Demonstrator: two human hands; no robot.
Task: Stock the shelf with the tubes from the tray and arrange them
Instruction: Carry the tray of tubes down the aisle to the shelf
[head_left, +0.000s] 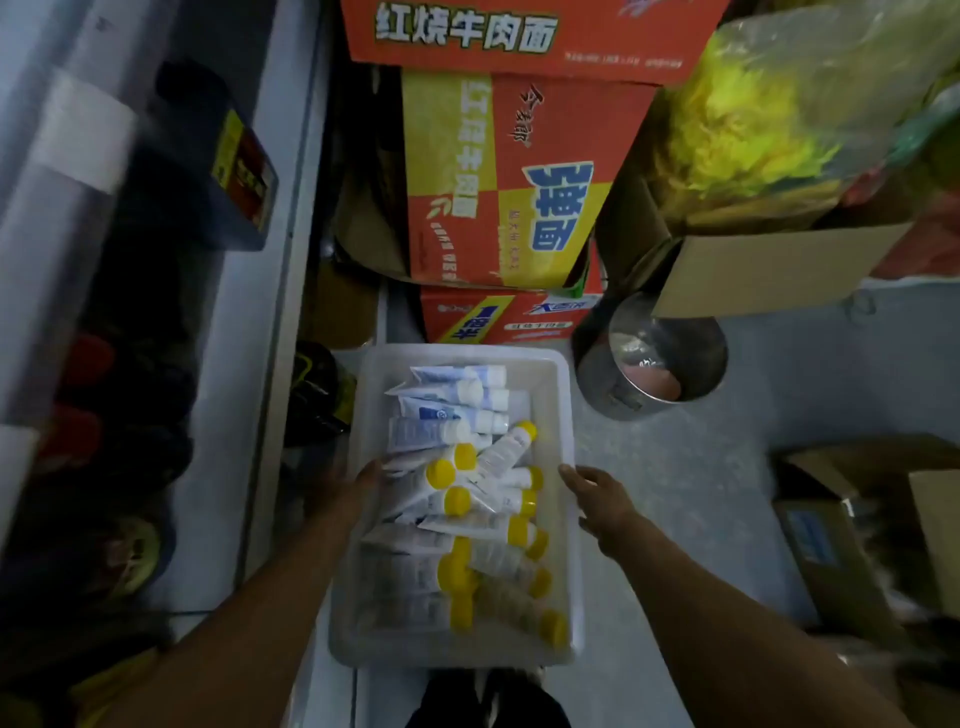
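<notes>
the tray (545, 384) of tubes (501, 454) lies at your feet. your left hand (363, 486) crosses its left rim, grip too blurred to tell; your right hand (597, 493) hangs loose and empty beside the right rim. there is open floor (675, 493) to the right, and cartons (509, 182) crowd the far edge.

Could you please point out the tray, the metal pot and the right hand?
tray (457, 353): head view, on its far rim.
metal pot (660, 358): head view, on its shiny inside.
right hand (602, 500): head view, on the back of the hand.
</notes>
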